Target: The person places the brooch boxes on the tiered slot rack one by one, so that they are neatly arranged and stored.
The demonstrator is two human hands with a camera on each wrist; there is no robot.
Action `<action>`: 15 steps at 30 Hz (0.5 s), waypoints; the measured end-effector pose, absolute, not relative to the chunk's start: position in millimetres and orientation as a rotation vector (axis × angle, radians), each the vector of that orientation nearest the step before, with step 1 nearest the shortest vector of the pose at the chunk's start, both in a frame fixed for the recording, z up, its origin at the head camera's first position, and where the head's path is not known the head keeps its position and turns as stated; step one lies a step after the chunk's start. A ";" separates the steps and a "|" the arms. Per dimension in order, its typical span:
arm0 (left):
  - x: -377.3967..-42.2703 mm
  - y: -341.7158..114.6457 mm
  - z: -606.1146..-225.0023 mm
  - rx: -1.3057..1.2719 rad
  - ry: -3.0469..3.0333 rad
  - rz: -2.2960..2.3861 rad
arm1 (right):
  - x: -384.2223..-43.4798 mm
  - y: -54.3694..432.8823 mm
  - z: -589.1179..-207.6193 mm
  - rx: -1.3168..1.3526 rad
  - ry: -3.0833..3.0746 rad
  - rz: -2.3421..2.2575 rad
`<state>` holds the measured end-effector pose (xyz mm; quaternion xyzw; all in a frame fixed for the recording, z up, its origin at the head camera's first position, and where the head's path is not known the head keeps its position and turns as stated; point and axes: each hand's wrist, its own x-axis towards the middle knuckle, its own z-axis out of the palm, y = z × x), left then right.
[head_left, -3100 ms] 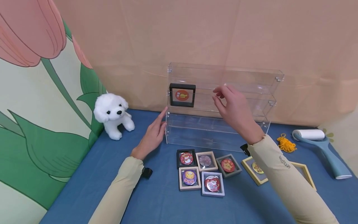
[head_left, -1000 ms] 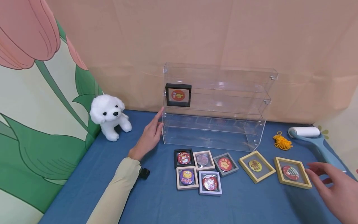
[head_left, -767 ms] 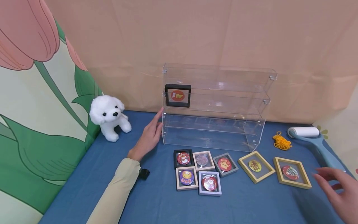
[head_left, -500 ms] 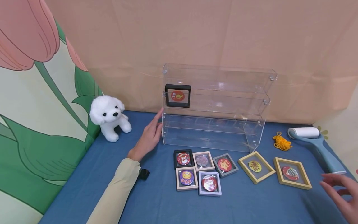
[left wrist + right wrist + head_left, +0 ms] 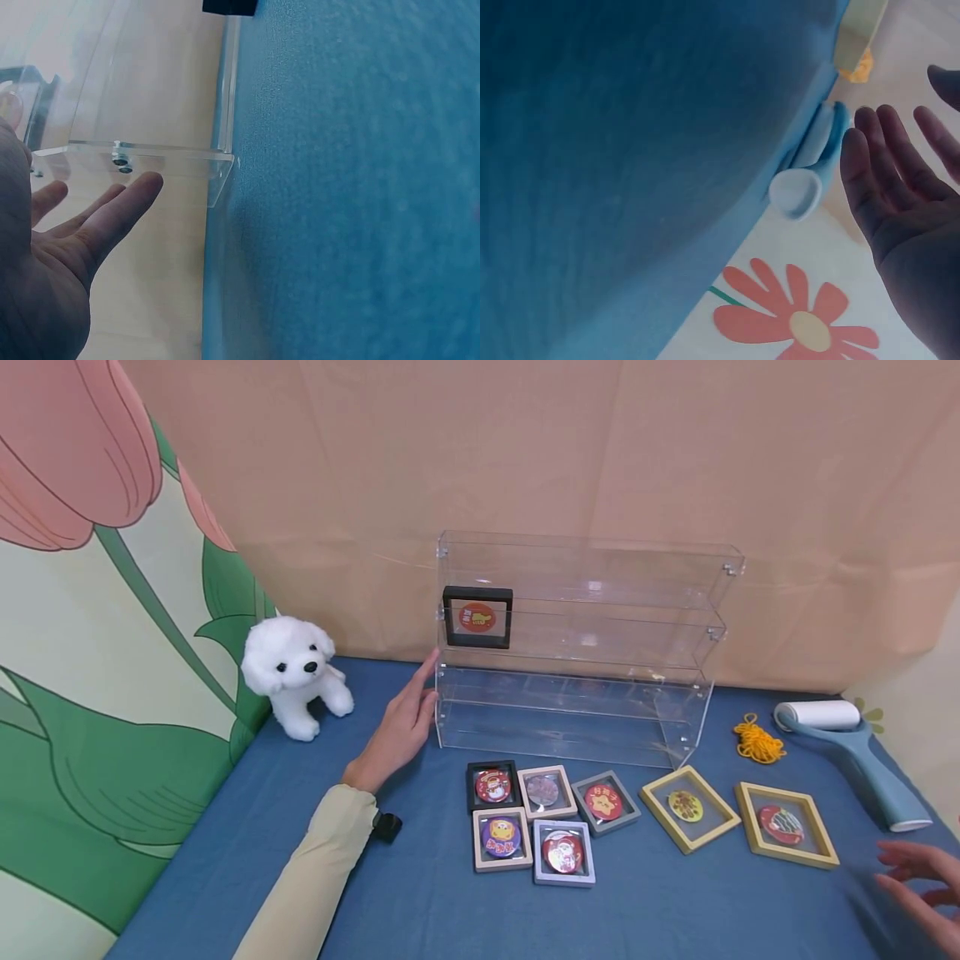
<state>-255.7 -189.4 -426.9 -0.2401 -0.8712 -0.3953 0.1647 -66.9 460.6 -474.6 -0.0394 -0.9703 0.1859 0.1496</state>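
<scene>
Straight-fingered, the left hand (image 5: pixel 397 727) has its fingertips against the left side of a clear acrylic stand (image 5: pixel 577 703), gripping nothing. The right hand (image 5: pixel 926 887), partly cut off at the picture's right edge, is loosely bent with thumb and fingers apart; it has hold of nothing and is nearest to a yellow frame and the handle of a lint roller.

Behind everything hangs a tan cloth backdrop (image 5: pixel 540 452). The blue-covered counter (image 5: pixel 420 893) spreads below it, with a tulip-printed panel (image 5: pixel 165 635) along the left. The tiered stand sits upright at the back of the counter. Left of it is a white plush dog (image 5: pixel 296 672); at the far right lies the blue lint roller (image 5: pixel 862 752) with its white roll.

Two yellow frames lie flat right of the middle, one holding a yellow disc (image 5: pixel 685 806), the other a red and green disc (image 5: pixel 781 824). One black frame (image 5: pixel 477 642) stands upright inside the stand at its left end, around a red disc. Five smaller frames lie close together before the stand: black (image 5: pixel 471 802), cream (image 5: pixel 572 797), grey (image 5: pixel 633 814), beige (image 5: pixel 502 864) and lilac (image 5: pixel 564 879). Just beside the roller rests a small bundle of orange yarn (image 5: pixel 759 743).
</scene>
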 end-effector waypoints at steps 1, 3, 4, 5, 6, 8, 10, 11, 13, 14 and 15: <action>-255.8 -189.3 -426.9 -0.687 -2.481 -1.126 | -67.5 462.0 -475.6 -0.104 -2.797 0.537; -255.9 -189.3 -427.3 -0.693 -2.477 -1.122 | -69.1 463.5 -475.5 -0.089 -2.818 0.551; -255.9 -189.4 -427.3 -0.695 -2.475 -1.122 | -70.1 463.5 -474.9 -0.085 -2.833 0.552; -256.1 -189.5 -427.2 -0.697 -2.473 -1.123 | -71.1 463.4 -474.7 -0.073 -2.842 0.548; -256.2 -189.6 -427.4 -0.694 -2.473 -1.125 | -72.2 462.6 -473.9 -0.063 -2.853 0.549; -256.3 -189.7 -427.9 -0.689 -2.475 -1.129 | -74.6 460.1 -471.5 -0.054 -2.894 0.548; -256.2 -189.8 -427.7 -0.683 -2.478 -1.133 | -76.9 457.2 -469.2 -0.047 -2.946 0.547; -256.2 -189.9 -427.8 -0.680 -2.480 -1.133 | -78.3 455.9 -468.1 -0.044 -2.976 0.551; -255.9 -190.2 -427.6 -0.682 -2.481 -1.134 | -80.5 453.2 -466.2 -0.054 -3.039 0.565; -256.0 -190.4 -427.9 -0.684 -2.480 -1.132 | -81.6 452.5 -465.7 -0.059 -3.067 0.565; -256.1 -190.5 -427.8 -0.686 -2.480 -1.130 | -82.7 451.9 -465.1 -0.059 -3.096 0.571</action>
